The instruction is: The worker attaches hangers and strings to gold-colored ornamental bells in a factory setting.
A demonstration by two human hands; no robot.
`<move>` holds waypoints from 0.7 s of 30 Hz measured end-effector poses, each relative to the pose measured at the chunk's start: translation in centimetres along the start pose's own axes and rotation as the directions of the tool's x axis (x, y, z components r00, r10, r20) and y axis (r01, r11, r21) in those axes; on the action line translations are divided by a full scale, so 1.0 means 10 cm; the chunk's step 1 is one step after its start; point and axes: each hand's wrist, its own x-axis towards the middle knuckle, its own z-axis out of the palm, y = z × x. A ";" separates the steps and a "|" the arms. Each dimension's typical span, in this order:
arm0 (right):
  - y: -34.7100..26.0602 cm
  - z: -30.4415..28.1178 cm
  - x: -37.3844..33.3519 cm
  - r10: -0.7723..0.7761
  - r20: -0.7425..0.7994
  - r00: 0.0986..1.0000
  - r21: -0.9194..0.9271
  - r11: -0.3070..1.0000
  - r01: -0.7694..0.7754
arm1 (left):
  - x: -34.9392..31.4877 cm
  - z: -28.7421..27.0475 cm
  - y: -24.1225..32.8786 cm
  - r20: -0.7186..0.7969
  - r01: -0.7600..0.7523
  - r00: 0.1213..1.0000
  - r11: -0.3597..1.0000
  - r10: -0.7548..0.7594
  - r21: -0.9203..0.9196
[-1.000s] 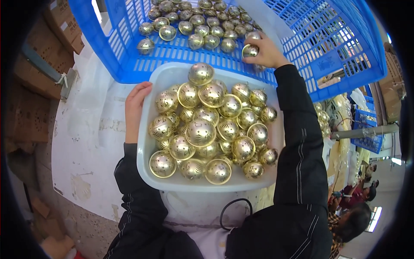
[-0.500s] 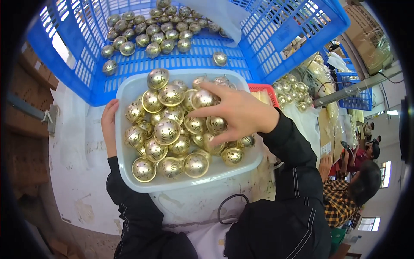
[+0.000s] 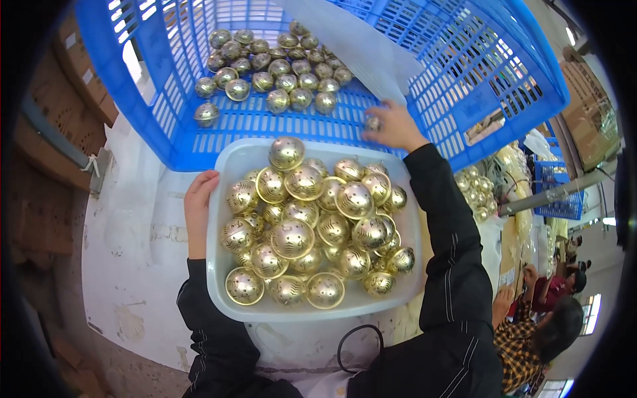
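In the blue plastic crate (image 3: 189, 146), the right hand (image 3: 396, 127) pinches 1 gold jingle-bell ball (image 3: 373, 124), probably light, rigid and slippery, best held around its middle. The left hand (image 3: 201, 192) touches the pale plastic tub's rim (image 3: 371, 306); its grip I cannot tell.

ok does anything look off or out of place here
Nothing looks clearly spilled or damaged. Slightly odd: a loose white sheet slants askew across part of the blue crate, and one gold ball lies a little apart from the main group, nearer the crate's front left.
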 end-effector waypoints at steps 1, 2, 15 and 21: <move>0.10 0.27 0.00 0.036 0.069 0.997 -0.028 0.999 -0.034 | -0.04 -0.05 0.09 -0.013 -0.017 1.000 0.998 0.018 0.058; 0.11 0.37 0.01 0.093 0.147 0.985 -0.083 0.993 -0.081 | -0.03 -0.06 0.07 -0.012 -0.013 1.000 0.995 0.014 0.099; -0.53 0.41 1.36 0.239 0.571 0.785 0.032 0.949 -0.312 | -0.10 -0.02 0.10 -0.056 -0.031 0.998 0.999 0.033 0.038; -0.10 0.56 1.40 0.177 0.522 0.835 0.015 0.976 -0.216 | -0.09 0.07 0.07 -0.030 -0.012 0.999 1.000 0.012 -0.009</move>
